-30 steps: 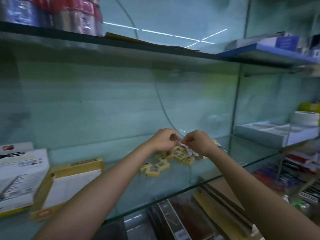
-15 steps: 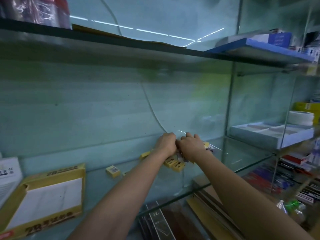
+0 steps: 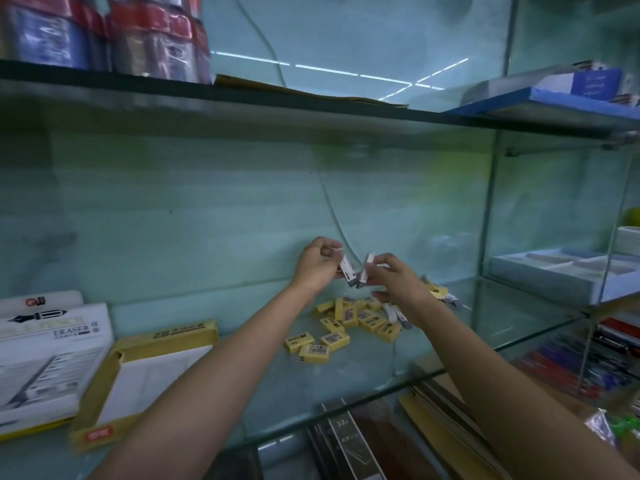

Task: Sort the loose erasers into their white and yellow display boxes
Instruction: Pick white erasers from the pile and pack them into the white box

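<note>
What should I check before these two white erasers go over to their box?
1. Left hand has a firm grip on a white eraser: ok.
2. Right hand pinches the other white eraser: ok.
3. White display box in view at far left: ok.
4. Free room inside the white box: cannot tell.
5. Yellow display box open: ok.
6. Yellow erasers sorted: not ok, a pile lies loose on the glass shelf.

Yellow erasers (image 3: pixel 334 339) (black print); white-grey erasers (image 3: pixel 348 270); yellow box (image 3: pixel 166 337).
</note>
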Demonstrator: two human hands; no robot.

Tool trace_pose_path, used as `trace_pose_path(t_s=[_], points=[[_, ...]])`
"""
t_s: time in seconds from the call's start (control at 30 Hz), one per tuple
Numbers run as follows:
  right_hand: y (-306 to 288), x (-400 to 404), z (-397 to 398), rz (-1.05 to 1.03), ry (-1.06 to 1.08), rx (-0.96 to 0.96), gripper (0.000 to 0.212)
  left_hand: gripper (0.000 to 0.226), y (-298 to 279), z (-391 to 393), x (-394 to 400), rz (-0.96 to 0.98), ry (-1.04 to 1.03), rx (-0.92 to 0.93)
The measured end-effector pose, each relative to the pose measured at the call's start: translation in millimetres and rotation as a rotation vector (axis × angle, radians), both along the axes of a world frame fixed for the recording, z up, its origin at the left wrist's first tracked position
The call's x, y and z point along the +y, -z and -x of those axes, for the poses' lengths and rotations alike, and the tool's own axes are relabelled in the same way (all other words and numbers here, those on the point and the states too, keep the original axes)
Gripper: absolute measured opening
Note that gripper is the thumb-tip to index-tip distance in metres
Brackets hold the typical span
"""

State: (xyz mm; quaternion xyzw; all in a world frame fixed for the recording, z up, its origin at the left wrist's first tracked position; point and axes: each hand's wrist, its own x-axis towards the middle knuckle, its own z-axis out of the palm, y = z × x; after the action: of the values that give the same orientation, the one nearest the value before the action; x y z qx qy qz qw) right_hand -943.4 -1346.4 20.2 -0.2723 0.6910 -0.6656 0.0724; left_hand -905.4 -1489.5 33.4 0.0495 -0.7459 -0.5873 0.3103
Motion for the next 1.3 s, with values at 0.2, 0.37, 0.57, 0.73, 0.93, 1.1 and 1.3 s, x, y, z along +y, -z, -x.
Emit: trace_pose_path(t_s=[0.2,0.37,0.57,0.73,0.93,1.1,1.3], points=[[-7,-35,-39,0.001,-0.254,-0.116,0.006,0.014,-8,-50,-29,0.023,0.018,0.058],[-13,-76,-80,-0.051,-0.447,-0.12,0.012,0.013,-13,-109,-69,0.053,-0.022,0.065],[-20,-135,-132,-0.058,-0.587,-0.147,0.005,0.007,-24,-188,-113,0.047,-0.12,0.047],[-18,-181,-176,-0.112,-0.651,-0.108,0.007,0.008,-19,-242,-160,0.021,-0.224,-0.001],[-14,-217,-214,-0.098,-0.669,-0.096,0.008,0.023,-4,-288,-198,0.105,-0.335,-0.154],[-7,-242,-236,-0.058,-0.624,-0.04,0.013,0.021,15,-306,-222,0.353,-0.424,-0.233],[1,-264,-235,-0.124,-0.506,0.17,0.012,0.025,27,-311,-232,0.53,-0.45,-0.312]])
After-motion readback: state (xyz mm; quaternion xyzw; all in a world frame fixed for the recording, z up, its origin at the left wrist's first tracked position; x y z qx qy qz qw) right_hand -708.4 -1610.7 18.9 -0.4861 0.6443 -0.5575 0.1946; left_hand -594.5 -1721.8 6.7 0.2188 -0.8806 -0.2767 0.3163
